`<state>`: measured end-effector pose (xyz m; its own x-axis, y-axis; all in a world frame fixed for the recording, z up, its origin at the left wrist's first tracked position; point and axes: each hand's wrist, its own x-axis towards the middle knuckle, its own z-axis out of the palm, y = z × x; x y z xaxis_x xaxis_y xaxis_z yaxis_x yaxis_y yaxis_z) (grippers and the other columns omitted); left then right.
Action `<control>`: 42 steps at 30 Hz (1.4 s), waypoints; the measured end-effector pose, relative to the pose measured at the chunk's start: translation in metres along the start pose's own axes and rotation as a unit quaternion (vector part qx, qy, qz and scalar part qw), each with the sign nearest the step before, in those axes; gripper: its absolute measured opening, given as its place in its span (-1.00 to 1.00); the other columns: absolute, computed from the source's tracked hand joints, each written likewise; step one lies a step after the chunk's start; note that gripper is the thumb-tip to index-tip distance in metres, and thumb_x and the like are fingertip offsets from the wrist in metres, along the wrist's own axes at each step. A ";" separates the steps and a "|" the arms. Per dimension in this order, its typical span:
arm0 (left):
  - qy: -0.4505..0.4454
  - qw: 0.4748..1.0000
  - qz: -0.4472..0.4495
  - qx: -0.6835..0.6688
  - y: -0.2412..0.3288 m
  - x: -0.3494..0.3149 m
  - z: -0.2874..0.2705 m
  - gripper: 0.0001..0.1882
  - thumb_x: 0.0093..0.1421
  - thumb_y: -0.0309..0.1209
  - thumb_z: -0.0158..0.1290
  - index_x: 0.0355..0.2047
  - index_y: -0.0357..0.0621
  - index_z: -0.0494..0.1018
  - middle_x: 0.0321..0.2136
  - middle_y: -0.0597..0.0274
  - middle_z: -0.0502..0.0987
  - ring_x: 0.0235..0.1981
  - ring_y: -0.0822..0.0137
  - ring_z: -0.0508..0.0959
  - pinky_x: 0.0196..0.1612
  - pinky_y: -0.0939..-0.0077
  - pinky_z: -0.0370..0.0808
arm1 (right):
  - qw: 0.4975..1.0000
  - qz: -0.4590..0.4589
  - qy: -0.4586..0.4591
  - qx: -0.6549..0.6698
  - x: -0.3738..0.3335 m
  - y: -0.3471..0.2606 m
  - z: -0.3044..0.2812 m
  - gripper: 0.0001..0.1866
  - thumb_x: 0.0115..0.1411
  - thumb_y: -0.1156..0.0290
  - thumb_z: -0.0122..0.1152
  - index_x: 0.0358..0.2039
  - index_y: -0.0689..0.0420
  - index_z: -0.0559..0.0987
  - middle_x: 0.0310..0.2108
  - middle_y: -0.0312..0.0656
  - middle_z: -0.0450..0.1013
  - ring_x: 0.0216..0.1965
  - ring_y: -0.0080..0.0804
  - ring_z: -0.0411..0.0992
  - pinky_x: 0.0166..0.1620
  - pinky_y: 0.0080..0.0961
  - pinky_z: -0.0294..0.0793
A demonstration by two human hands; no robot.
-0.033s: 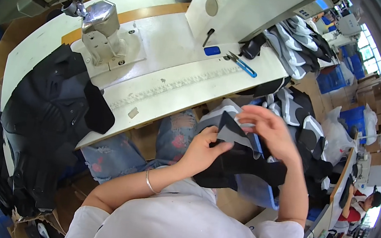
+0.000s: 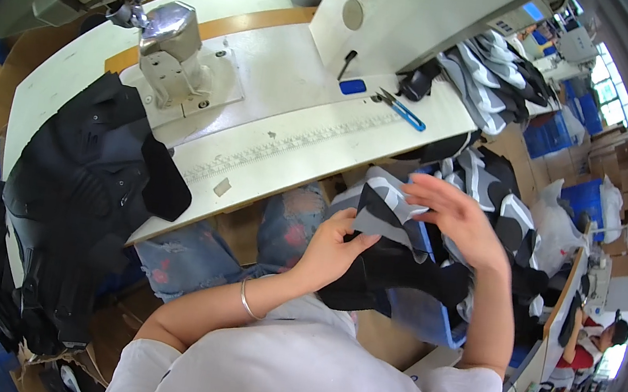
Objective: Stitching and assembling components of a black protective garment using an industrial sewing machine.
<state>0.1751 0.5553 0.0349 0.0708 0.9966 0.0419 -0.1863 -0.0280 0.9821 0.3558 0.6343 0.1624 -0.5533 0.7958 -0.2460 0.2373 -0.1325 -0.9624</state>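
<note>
Grey, black and white cloth: one small piece [image 2: 384,225] is held over the lap, off the near edge of the table [image 2: 288,68]. Its near edge is pinched between the thumb and fingers of the left hand [image 2: 328,252]. The right hand [image 2: 461,226] is held wide, fingers stretched over the far side; whether the cloth is touched there cannot be told. A step of sorting or turning the piece is judged to be in hand; a light grip by the right hand on the loose side seems called for. The piece is seen bent, with a plain grey flap, a dark patch and white bands. Black cloth [image 2: 411,274] is draped below, over a blue bin [image 2: 436,323].
</note>
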 end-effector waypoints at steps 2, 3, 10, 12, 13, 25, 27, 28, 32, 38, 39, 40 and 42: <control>0.057 0.997 0.011 -0.042 -0.001 -0.002 -0.005 -0.84 0.12 -0.44 0.13 -0.31 -0.26 0.54 -0.22 0.08 0.52 -0.16 0.12 0.49 -0.05 0.39 0.38 | 0.956 0.014 -0.038 -0.289 -0.019 -0.024 -0.001 -0.06 -0.11 0.26 0.44 0.26 0.20 0.18 0.14 0.01 0.32 0.17 -0.18 0.30 0.14 -0.26 0.29; 0.060 0.998 0.012 -0.029 -0.003 -0.001 -0.004 -0.82 0.12 -0.47 0.11 -0.25 -0.21 0.54 -0.23 0.05 0.56 -0.16 0.12 0.52 -0.07 0.36 0.41 | 0.905 0.020 -0.024 -0.424 -0.022 -0.029 0.012 0.05 -0.23 0.13 0.49 0.25 0.21 0.19 0.11 0.06 0.33 0.15 -0.02 0.29 0.14 -0.20 0.28; 0.095 0.987 0.110 0.067 0.019 0.007 0.010 -0.95 0.07 -0.54 0.07 -0.42 -0.25 0.46 -0.49 -0.03 0.46 -0.36 -0.01 0.45 -0.31 0.23 0.37 | 0.844 -0.107 0.189 -0.490 -0.018 0.003 0.061 -0.59 -0.15 0.72 -0.01 -0.22 0.22 0.55 -0.32 -0.02 0.51 -0.23 -0.02 0.45 -0.09 -0.23 0.40; 0.124 0.982 0.134 0.039 0.030 0.008 -0.005 -0.93 0.10 -0.52 0.07 -0.38 -0.25 0.45 -0.47 -0.04 0.47 -0.37 0.00 0.46 -0.30 0.26 0.38 | 0.860 -0.110 0.209 -0.451 -0.004 0.014 0.060 -0.58 -0.15 0.77 -0.10 -0.25 0.25 0.54 -0.35 0.01 0.50 -0.27 -0.04 0.47 -0.13 -0.33 0.42; 0.137 0.978 0.157 0.005 0.034 0.010 -0.012 -0.91 0.13 -0.50 0.07 -0.35 -0.25 0.45 -0.46 -0.04 0.48 -0.38 0.02 0.47 -0.30 0.30 0.40 | 0.880 -0.130 0.213 -0.405 0.006 0.010 0.067 -0.57 -0.17 0.78 -0.15 -0.27 0.26 0.54 -0.37 0.02 0.49 -0.30 -0.05 0.49 -0.15 -0.37 0.43; 0.405 0.466 0.105 0.780 0.166 -0.019 -0.256 -0.39 0.00 -0.12 0.20 -0.01 -0.17 0.35 -0.02 -0.02 0.34 0.03 0.05 0.33 0.10 0.19 0.25 | 0.892 -0.303 0.113 -0.315 0.152 -0.042 0.160 -0.75 0.14 0.35 0.23 -0.51 0.28 0.48 -0.61 0.03 0.37 -0.60 -0.04 0.32 -0.48 -0.38 0.29; 0.376 0.478 -0.070 0.790 0.166 -0.021 -0.292 -0.35 -0.04 0.05 0.19 -0.08 -0.18 0.43 -0.29 -0.01 0.52 -0.17 0.08 0.51 -0.04 0.23 0.39 | 0.886 -0.346 0.078 -0.298 0.169 -0.052 0.173 -0.66 0.14 0.30 0.24 -0.58 0.29 0.40 -0.65 0.03 0.28 -0.62 -0.02 0.20 -0.51 -0.34 0.23; 0.329 0.550 -0.204 0.740 0.170 -0.019 -0.301 -0.36 -0.06 0.08 0.20 -0.14 -0.19 0.48 -0.40 0.00 0.57 -0.27 0.08 0.57 -0.11 0.24 0.44 | 0.888 -0.351 0.060 -0.292 0.178 -0.054 0.175 -0.66 0.14 0.31 0.24 -0.59 0.29 0.40 -0.67 0.00 0.26 -0.63 -0.09 0.18 -0.51 -0.35 0.22; 0.331 0.637 -0.070 0.692 0.184 -0.042 -0.314 -0.52 -0.10 -0.01 0.27 -0.45 -0.24 0.53 -0.52 -0.05 0.56 -0.49 0.05 0.56 -0.31 0.26 0.46 | 0.895 -0.384 0.058 -0.220 0.198 -0.068 0.184 -0.71 0.14 0.35 0.26 -0.55 0.28 0.41 -0.67 -0.06 0.29 -0.65 -0.21 0.20 -0.51 -0.42 0.26; 0.313 0.894 -0.006 0.320 0.249 -0.058 -0.321 -0.82 0.16 -0.45 0.14 -0.53 -0.29 0.48 -0.61 0.53 0.43 -0.58 0.73 0.34 -0.52 0.77 0.29 | 0.886 -0.398 0.136 -0.194 0.215 -0.076 0.196 -0.71 0.13 0.38 0.27 -0.19 0.18 0.42 -0.58 -0.07 0.47 -0.59 -0.19 0.45 -0.47 -0.42 0.36; 0.310 0.904 0.010 0.294 0.252 -0.055 -0.318 -0.79 0.16 -0.40 0.15 -0.54 -0.27 0.49 -0.63 0.53 0.43 -0.58 0.73 0.32 -0.53 0.77 0.27 | 0.882 -0.404 0.148 -0.194 0.216 -0.077 0.198 -0.69 0.13 0.39 0.26 -0.16 0.17 0.40 -0.54 -0.07 0.49 -0.56 -0.16 0.48 -0.46 -0.42 0.38; 0.305 0.914 0.028 0.267 0.253 -0.047 -0.313 -0.75 0.17 -0.35 0.16 -0.56 -0.26 0.50 -0.64 0.52 0.42 -0.59 0.73 0.31 -0.54 0.77 0.24 | 0.876 -0.410 0.162 -0.197 0.217 -0.078 0.199 -0.66 0.13 0.39 0.26 -0.12 0.16 0.39 -0.50 -0.06 0.51 -0.52 -0.12 0.51 -0.44 -0.41 0.40; 0.309 0.922 0.012 0.233 0.253 -0.035 -0.298 -0.76 0.17 -0.34 0.16 -0.53 -0.27 0.52 -0.64 0.52 0.42 -0.59 0.73 0.31 -0.54 0.77 0.24 | 0.855 -0.439 0.167 -0.220 0.219 -0.077 0.205 -0.76 0.15 0.41 0.23 -0.18 0.16 0.46 -0.47 -0.07 0.52 -0.54 -0.10 0.48 -0.46 -0.42 0.40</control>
<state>-0.1664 0.5368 0.2272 -0.5270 0.8448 0.0926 0.2708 0.0637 0.9605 0.0532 0.6977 0.1596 -0.4314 0.6086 0.6659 0.1659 0.7791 -0.6045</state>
